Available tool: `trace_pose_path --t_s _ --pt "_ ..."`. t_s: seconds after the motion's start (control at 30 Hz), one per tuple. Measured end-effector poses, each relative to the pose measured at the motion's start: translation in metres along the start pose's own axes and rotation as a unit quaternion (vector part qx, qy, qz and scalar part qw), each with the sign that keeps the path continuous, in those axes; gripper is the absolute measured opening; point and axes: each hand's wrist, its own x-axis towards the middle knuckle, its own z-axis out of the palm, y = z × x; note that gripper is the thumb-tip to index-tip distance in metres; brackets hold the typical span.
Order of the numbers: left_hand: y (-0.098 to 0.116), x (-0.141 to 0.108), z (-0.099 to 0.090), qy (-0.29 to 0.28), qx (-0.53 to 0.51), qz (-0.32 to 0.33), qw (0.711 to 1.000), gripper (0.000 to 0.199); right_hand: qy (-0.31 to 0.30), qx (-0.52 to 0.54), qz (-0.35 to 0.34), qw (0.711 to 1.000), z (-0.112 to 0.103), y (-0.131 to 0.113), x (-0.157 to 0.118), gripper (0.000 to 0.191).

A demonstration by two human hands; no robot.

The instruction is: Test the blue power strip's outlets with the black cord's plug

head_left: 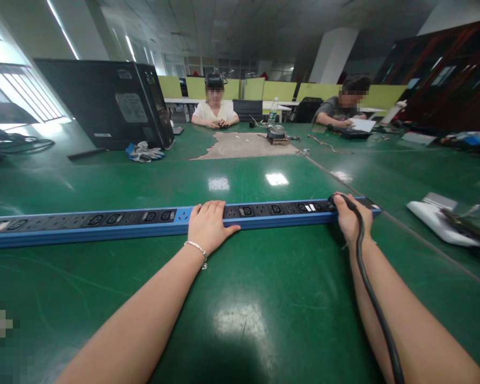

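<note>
A long blue power strip (104, 232) with rows of black sockets lies across the table in front of me. My left hand (208, 225) is wrapped over its middle, fingers across the top and thumb along the near side, just right of a blue socket. Near the strip's right end, my right hand (354, 216) grips a black plug (332, 202) at a socket. How deep the plug sits is hidden by my fingers. From it a thick black cable (368, 288) runs back over my right forearm.
The green table (264, 277) has a seam on the right. A black computer case (104, 106), work gloves (145, 152), a water bottle (273, 112) and a small round device (277, 134) stand beyond. At right lies a white device (444, 224). Two people sit across the table.
</note>
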Motion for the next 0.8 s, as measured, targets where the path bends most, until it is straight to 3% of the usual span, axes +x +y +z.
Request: trace_pose_path --t_s 0.33,0.63,0.8 --pt "0.000 0.001 -0.001 -0.005 0.008 0.001 1.000 0.068 -0.026 -0.185 -0.052 0.981 0.002 -0.001 -0.009 0.041" --pt "0.000 0.001 0.000 -0.007 0.001 0.000 1.000 0.069 -0.013 -0.172 -0.041 0.984 0.002 0.004 -0.011 0.042" --pt "0.000 0.001 0.000 -0.002 0.002 0.005 1.000 0.068 0.009 -0.080 -0.031 0.996 0.006 0.003 -0.008 0.037"
